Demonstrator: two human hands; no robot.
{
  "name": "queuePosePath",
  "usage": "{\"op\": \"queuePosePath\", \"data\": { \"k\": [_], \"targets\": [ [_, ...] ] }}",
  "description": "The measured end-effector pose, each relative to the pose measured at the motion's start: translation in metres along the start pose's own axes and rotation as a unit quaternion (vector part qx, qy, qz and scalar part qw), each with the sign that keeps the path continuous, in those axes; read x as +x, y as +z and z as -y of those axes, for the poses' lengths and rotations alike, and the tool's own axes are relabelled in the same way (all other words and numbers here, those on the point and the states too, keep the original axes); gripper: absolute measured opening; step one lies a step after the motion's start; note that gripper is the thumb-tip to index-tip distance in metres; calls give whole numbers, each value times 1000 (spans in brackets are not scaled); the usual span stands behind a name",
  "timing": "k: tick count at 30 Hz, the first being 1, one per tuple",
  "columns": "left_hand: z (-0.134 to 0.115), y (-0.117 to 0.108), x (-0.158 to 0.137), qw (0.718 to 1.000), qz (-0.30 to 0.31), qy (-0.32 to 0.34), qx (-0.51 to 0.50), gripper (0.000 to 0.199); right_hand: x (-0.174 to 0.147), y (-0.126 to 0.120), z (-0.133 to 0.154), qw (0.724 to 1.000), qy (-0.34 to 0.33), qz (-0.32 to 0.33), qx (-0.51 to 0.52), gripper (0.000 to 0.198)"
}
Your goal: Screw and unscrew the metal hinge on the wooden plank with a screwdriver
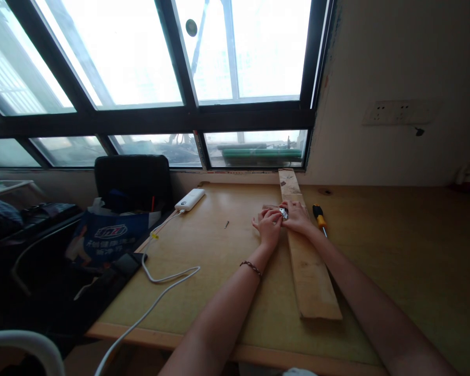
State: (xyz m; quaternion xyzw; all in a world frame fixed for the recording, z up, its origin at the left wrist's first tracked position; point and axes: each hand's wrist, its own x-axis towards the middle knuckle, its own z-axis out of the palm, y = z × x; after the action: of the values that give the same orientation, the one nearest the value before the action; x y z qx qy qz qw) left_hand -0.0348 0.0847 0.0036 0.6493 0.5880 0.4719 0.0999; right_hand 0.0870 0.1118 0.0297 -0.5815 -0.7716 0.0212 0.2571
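Note:
A long wooden plank [313, 277] lies lengthwise on the table, its far end near the window wall. Over its far half, my left hand [269, 227] and my right hand [295, 216] meet at a small silver metal plate [284, 213], which looks like a hinge. Fingers of both hands are closed on the plate's edges. A short piece of wood [270, 207] shows partly behind my left fingers. Just right of the plank rests a screwdriver [319, 216] with a yellow and black handle. To the left, a single screw [226, 224] lies on the tabletop.
A white power bank [190, 199] sits at the table's [203, 292] left edge, its white cable [156, 281] trailing over the front. Beyond that edge are a black chair [132, 180] and a blue bag [109, 232]. Wall sockets [401, 113] are at right.

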Motion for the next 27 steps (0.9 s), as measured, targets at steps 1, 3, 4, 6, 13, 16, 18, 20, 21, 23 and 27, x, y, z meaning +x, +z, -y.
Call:
{"op": "queuePosePath", "data": {
  "k": [1,3,4,6,13,16,18,20,21,23,27],
  "targets": [
    [0,0,0,1000,-1,0,-2,13,0,0,0,1000,2,0,2,49],
    [2,0,1,1000,-4,2,-13,11,0,-1,1,1000,3,3,4,50],
    [3,1,1,1000,-6,3,-21,10,0,-1,1,1000,2,4,4,51],
    [5,2,2,999,-10,5,-38,9,0,-1,1,1000,2,5,3,53],
    [9,5,5,996,-20,-47,-76,8,0,0,-1,1000,0,1,-1,57],
    [7,3,4,997,-16,-30,-64,8,0,0,-2,1000,-1,-2,2,55],
    [5,1,3,999,-13,-7,-46,9,0,1,-3,1000,0,-1,2,55],
    [3,0,3,999,-11,-1,-30,9,0,1,-3,1000,0,-1,0,56],
    [2,0,2,1000,-10,-5,-26,9,0,1,-3,1000,-3,-2,-1,56],
    [1,0,2,1000,-9,-19,-23,10,0,2,-3,1000,-11,-5,0,55],
    [0,0,0,1000,-14,-14,-15,12,-1,1,-2,1000,-22,-8,1,52]
  ]
}}
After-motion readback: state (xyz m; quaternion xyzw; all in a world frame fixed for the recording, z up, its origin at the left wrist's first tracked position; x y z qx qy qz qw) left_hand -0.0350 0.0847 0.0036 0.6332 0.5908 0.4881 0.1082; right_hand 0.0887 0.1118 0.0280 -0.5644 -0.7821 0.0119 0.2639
